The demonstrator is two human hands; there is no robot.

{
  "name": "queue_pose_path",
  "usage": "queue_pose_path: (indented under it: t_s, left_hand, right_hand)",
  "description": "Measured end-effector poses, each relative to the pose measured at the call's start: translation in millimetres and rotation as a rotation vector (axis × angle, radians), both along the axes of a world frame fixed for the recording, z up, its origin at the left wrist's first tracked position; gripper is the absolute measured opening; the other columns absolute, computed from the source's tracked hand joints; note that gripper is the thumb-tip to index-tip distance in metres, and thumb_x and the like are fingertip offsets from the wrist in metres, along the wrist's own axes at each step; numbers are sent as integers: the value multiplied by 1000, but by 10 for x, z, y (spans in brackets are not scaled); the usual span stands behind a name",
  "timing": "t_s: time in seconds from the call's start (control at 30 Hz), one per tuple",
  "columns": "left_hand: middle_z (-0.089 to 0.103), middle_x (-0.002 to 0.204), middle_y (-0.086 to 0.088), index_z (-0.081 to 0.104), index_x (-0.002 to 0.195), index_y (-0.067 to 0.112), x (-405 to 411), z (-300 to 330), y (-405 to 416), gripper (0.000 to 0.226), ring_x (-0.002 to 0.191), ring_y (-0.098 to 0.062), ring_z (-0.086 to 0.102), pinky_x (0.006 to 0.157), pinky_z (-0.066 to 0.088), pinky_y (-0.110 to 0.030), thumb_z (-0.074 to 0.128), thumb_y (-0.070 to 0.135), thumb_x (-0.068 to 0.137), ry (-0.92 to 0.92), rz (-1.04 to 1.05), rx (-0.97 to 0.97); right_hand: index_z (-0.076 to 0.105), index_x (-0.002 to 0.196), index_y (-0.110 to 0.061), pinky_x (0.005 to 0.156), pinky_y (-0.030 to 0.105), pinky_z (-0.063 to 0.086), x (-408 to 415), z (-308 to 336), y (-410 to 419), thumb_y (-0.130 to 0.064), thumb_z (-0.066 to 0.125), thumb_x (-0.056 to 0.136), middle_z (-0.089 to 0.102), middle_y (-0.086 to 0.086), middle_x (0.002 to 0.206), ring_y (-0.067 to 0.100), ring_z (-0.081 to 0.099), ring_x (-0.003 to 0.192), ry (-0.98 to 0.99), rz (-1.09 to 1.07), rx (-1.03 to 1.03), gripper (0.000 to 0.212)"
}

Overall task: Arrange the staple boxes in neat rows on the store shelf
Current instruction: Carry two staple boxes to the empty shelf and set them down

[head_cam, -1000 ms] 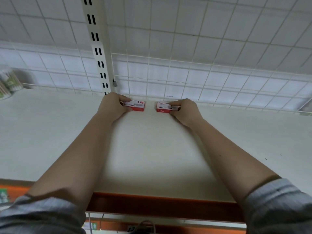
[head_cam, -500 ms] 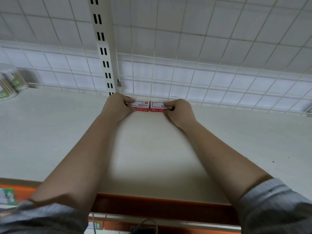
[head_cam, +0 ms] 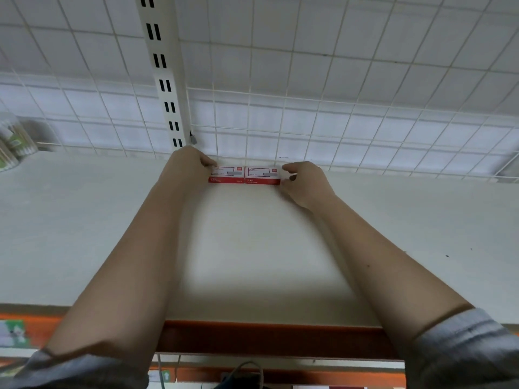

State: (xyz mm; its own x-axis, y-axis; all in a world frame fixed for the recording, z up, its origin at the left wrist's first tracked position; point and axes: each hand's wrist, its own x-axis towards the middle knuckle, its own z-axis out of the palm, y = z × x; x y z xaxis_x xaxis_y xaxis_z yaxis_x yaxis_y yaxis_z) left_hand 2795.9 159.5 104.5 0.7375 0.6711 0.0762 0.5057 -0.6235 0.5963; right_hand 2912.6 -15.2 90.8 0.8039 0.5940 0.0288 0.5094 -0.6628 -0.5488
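1. Where the white shelf [head_cam: 252, 248] meets the wire grid wall [head_cam: 309, 122], two small red and white staple boxes sit side by side.
2. The left staple box [head_cam: 226, 174] and the right staple box [head_cam: 262, 175] touch each other along their short ends and make one short row.
3. Both boxes lie flat at the very back of the shelf, just in front of the grid.
4. The left hand [head_cam: 186, 167] curls its fingers over the outer end of the left box and holds it.
5. The right hand [head_cam: 304, 178] pinches the outer end of the right box with bent fingers and thumb.
6. Both arms reach far across the shelf, and gray sleeves [head_cam: 466, 349] are pushed up near the elbows.
7. A white post with black slots [head_cam: 164, 80] stands behind the left hand.
8. An orange strip [head_cam: 266, 338] runs along the front edge of the shelf.
9. Some green and white packs [head_cam: 11, 141] sit far off to the left, too blurry to tell what they are.
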Motion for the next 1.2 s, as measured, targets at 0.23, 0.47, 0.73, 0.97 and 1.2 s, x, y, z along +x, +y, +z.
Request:
queue_pose_path:
  t_s: [0.23, 0.47, 0.73, 0.97, 1.2]
  left_hand:
    - [65, 116, -6, 68, 110, 11, 142, 104, -260, 28, 85, -19, 58, 73, 37, -21, 46, 11, 93, 61, -170, 138]
    - [57, 129, -7, 63, 119, 12, 322, 87, -763, 32, 120, -25, 50, 96, 34, -26, 43, 11, 95, 75, -322, 181]
    - [53, 135, -3, 58, 125, 15, 626, 125, -1893, 33, 127, -19, 45, 105, 29, -24, 43, 17, 96, 25, -518, 163]
    - [60, 125, 3, 61, 121, 20, 780, -2, -3361, 31, 115, -15, 54, 95, 34, -19, 52, 23, 92, -101, -558, 44]
    - [63, 119, 5, 65, 115, 22, 995, -12, -4741, 28, 111, -11, 56, 93, 35, -19, 54, 22, 90, -104, -598, 4]
  right_hand:
    - [42, 139, -12, 104, 27, 31, -10, 37, -387, -16, 40, 96, 45, 6, 141, 22, 40, 131, -9, -118, -139, 43]
    - [37, 142, -14, 106, 30, 30, -69, -5, -1234, -12, 34, 96, 41, 5, 145, 23, 36, 134, -19, -346, -181, 46]
    - [43, 139, -15, 105, 27, 31, -140, 32, -2404, -18, 40, 95, 43, 4, 144, 22, 38, 132, -35, -509, -115, 44]
    - [48, 135, -13, 99, 30, 37, -123, 58, -3877, -20, 50, 91, 55, 8, 133, 24, 49, 122, -118, -652, 14, 44]
    - [52, 131, -13, 84, 30, 44, -89, 22, -5255, -24, 51, 92, 62, 12, 121, 27, 57, 111, -144, -725, 55, 40]
